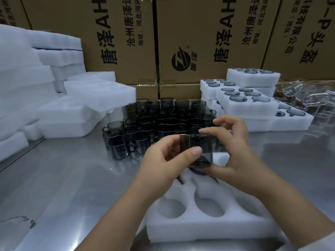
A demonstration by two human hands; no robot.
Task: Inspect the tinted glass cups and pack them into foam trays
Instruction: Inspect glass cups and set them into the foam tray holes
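Both my hands hold one tinted glass cup (pixel 203 144) upright above the near foam tray (pixel 208 227). My left hand (pixel 163 160) grips its left side with the thumb across the front. My right hand (pixel 233 151) pinches the rim and supports the base. The tray shows two empty round pockets near me; a dark glass rim sits in a far pocket under the cup, mostly hidden by my hands. Several more tinted glass cups (pixel 159 124) stand grouped on the steel table behind.
Stacks of empty foam trays (pixel 72 109) fill the left side. Packed foam trays (pixel 248 102) with cups are stacked at the right, with clear glassware (pixel 304 95) beyond them. Cardboard boxes (pixel 199 42) wall the back. The steel table (pixel 63 178) edge runs along the left.
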